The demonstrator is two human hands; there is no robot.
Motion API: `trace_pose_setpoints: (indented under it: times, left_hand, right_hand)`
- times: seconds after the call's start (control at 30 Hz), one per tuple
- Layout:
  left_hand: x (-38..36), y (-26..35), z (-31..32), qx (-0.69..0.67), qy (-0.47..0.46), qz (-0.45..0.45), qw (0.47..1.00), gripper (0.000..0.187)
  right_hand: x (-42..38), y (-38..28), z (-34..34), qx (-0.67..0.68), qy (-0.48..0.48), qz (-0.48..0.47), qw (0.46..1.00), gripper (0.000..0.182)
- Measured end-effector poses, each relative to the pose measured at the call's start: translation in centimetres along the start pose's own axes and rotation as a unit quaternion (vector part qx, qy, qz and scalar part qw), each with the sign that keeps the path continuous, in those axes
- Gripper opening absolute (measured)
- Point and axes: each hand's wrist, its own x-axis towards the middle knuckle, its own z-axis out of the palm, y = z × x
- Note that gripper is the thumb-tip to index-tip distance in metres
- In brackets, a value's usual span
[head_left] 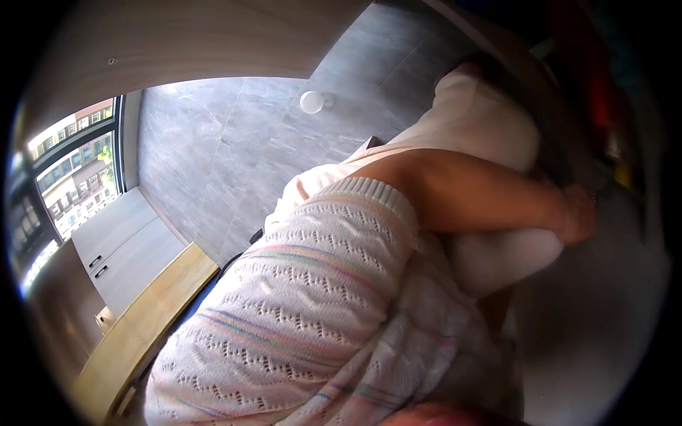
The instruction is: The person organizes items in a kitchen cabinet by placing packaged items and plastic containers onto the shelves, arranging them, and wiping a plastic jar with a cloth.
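A bare forearm comes out of a pale knitted sleeve (pixel 305 284) with coloured stripes and stretches to the right. At its end is my left hand (pixel 579 216), in dim light beside the pale trouser legs (pixel 483 124). Its fingers are blurred, and whether they hold anything cannot be made out. My right hand does not show. A blurred reddish shape (pixel 444 415) at the bottom edge is too unclear to name.
A wooden panel (pixel 192 35) spans the top. Grey marbled floor (pixel 213 142) bears a round white object (pixel 311 102). At the left are a window (pixel 78 181), a pale cabinet (pixel 131 248) and a light wooden board (pixel 145 319). Blurred red and yellow things stand at the dark right edge.
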Motion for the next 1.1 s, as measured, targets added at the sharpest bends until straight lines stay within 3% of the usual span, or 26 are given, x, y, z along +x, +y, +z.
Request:
trace_pose_setpoints:
  times: [0.13, 0.2, 0.27, 0.33, 0.37, 0.4, 0.43, 0.47, 0.5, 0.53, 0.57, 0.63, 0.7, 0.73, 0.87, 0.93, 1.0, 1.1]
  left_hand:
    - [-2.4, 1.3, -2.1, 0.021, -0.019, 0.073, 0.997, 0.018]
    - [-0.8, 1.8, -0.6, 0.041, -0.026, 0.067, 0.997, 0.019]
    - [-1.1, 1.5, -3.5, 0.021, -0.056, 0.055, 0.997, 0.022]
    - [-3.7, -0.4, -6.0, -0.009, 0.094, 0.050, 0.994, 0.024]
    - [-6.7, -1.8, -7.3, -0.034, 0.252, 0.051, 0.966, 0.026]
    - [-8.8, -3.8, -9.1, -0.076, 0.229, -0.022, 0.970, 0.026]
    - [-12.0, -6.5, -10.0, -0.042, 0.309, -0.008, 0.950, 0.024]
    - [-15.7, -9.3, -10.5, 0.026, 0.345, -0.062, 0.936, 0.024]
    - [-19.8, -12.6, -10.7, 0.105, 0.255, -0.123, 0.953, 0.025]
    - [-23.2, -16.8, -9.0, 0.027, 0.327, -0.172, 0.929, 0.028]
    - [-28.0, -16.2, -9.9, 0.116, 0.226, -0.289, 0.923, 0.030]
    - [-36.2, -25.2, -2.1, 0.163, 0.187, -0.462, 0.851, 0.048]
    - [-41.3, -24.9, 0.3, 0.167, -0.020, -0.600, 0.782, 0.078]
    - [-42.7, -24.6, 1.0, 0.141, -0.048, -0.641, 0.753, 0.084]
    - [-46.4, -29.1, 6.3, 0.126, 0.065, -0.643, 0.753, 0.067]
    - [-46.4, -29.7, 6.2, 0.094, 0.052, -0.649, 0.753, 0.056]
    - [-44.9, -27.9, 4.0, 0.106, 0.041, -0.638, 0.761, 0.056]
    - [-43.1, -29.0, 3.0, 0.067, 0.156, -0.567, 0.806, 0.062]
  right_hand:
    - [-4.2, -4.5, 1.9, -0.060, -0.022, -0.080, 0.995, 0.031]
    - [-6.0, -6.5, 2.6, -0.082, -0.024, -0.112, 0.990, 0.031]
    - [-7.6, -8.1, 3.3, -0.105, -0.025, -0.136, 0.985, 0.031]
    - [-8.6, -9.4, 4.0, -0.126, -0.033, -0.165, 0.978, 0.031]
    - [-8.9, -10.1, 4.5, -0.134, -0.038, -0.173, 0.975, 0.031]
    - [-9.4, -10.7, 5.1, -0.147, -0.039, -0.180, 0.972, 0.031]
    - [-10.2, -11.4, 5.9, -0.161, -0.038, -0.184, 0.969, 0.032]
    - [-11.1, -12.3, 7.3, -0.189, -0.029, -0.177, 0.966, 0.032]
    - [-10.6, -12.2, 7.5, -0.194, -0.033, -0.197, 0.960, 0.032]
    - [-9.7, -11.6, 7.2, -0.201, -0.036, -0.215, 0.955, 0.031]
    - [-9.2, -11.0, 6.8, -0.210, -0.038, -0.231, 0.949, 0.031]
    - [-8.2, -10.0, 6.8, -0.207, -0.076, -0.208, 0.953, 0.031]
    - [-8.3, -10.7, 6.9, -0.203, -0.076, -0.205, 0.955, 0.032]
    - [-9.2, -11.2, 8.0, -0.201, -0.067, -0.211, 0.954, 0.032]
    - [-8.1, -10.3, 9.3, -0.163, -0.052, -0.217, 0.961, 0.023]
    - [-8.5, -10.8, 10.1, -0.187, -0.043, -0.229, 0.954, 0.023]
    - [-8.7, -11.2, 10.4, -0.205, -0.036, -0.236, 0.949, 0.023]
    - [-8.4, -10.8, 10.6, -0.239, -0.026, -0.222, 0.945, 0.027]
